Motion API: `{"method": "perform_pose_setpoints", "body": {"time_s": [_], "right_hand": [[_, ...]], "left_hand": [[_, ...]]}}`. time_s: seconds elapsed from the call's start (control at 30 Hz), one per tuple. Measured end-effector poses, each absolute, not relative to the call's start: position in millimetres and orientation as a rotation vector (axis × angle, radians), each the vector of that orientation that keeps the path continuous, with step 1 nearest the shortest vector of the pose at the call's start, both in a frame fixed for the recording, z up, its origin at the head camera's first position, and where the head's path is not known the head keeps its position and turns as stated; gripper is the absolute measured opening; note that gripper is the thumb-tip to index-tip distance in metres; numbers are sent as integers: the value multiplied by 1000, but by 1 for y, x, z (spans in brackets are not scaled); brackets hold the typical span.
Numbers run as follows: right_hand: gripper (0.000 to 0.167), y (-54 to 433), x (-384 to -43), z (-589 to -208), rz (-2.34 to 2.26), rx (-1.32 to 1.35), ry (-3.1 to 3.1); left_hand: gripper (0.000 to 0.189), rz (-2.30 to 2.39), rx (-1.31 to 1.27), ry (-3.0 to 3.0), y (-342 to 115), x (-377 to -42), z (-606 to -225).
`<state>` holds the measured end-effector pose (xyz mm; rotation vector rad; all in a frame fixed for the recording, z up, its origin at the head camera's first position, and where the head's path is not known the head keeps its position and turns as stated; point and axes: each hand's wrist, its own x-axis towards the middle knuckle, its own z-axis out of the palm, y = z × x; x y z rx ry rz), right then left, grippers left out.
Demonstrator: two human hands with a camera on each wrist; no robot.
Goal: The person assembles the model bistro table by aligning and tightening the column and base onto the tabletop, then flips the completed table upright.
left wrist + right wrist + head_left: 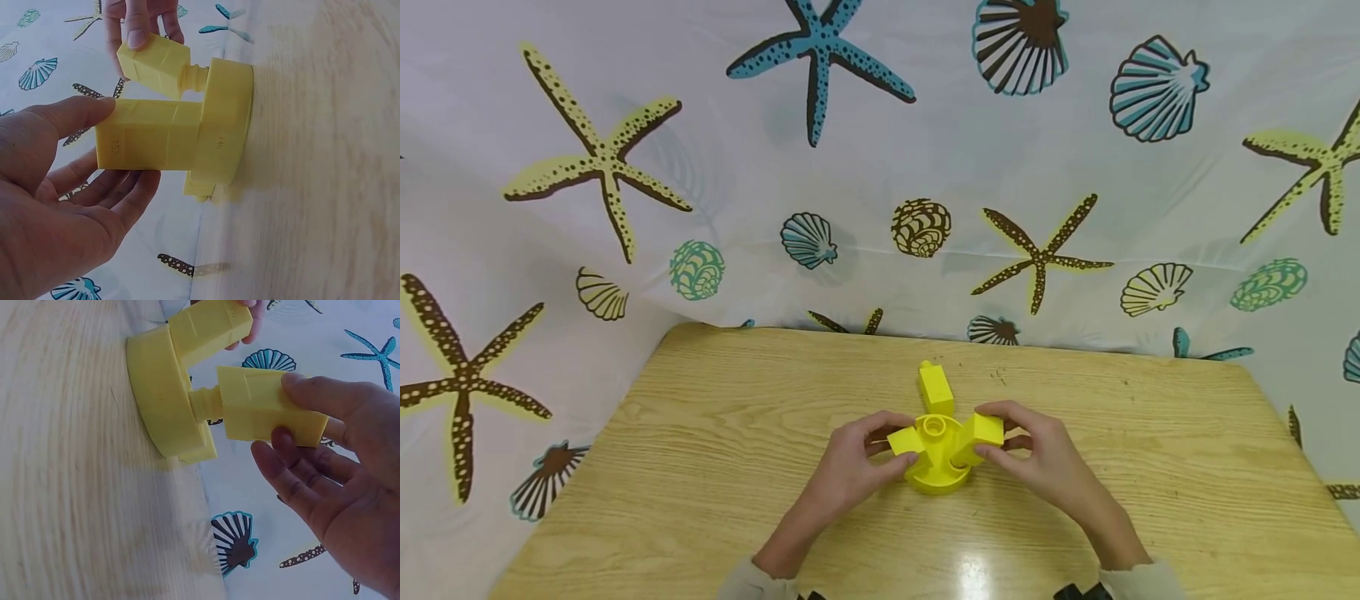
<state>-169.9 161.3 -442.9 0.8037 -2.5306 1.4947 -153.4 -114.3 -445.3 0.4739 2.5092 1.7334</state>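
Yellow blocks (907,441) (988,430) are pinched by inward-turned hands (859,458) (1037,446).

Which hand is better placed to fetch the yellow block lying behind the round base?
Probably the left hand: in its wrist view, its yellow block meets the round base without a visible gap, so letting go looks safer. The right hand holds a tilted block whose peg shows, so it likely needs support.

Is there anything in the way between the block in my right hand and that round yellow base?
No, nothing visible. Only a narrow neck spans the gap between the right block and the round base. The left block, in your left hand, is to one side; the third block is beyond the base.
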Motion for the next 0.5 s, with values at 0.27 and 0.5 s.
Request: {"method": "perform_pose_setpoints", "body": {"time_s": [0.27,0.5], "right_hand": [[39,155,-170,-449,1319,856,-2554],[39,158,-168,-445,1509,915,-2574]], "left_hand": [[36,1778,490,2495,-114,-154,-449],[35,1794,497,2487,-114,-154,-449]]}}
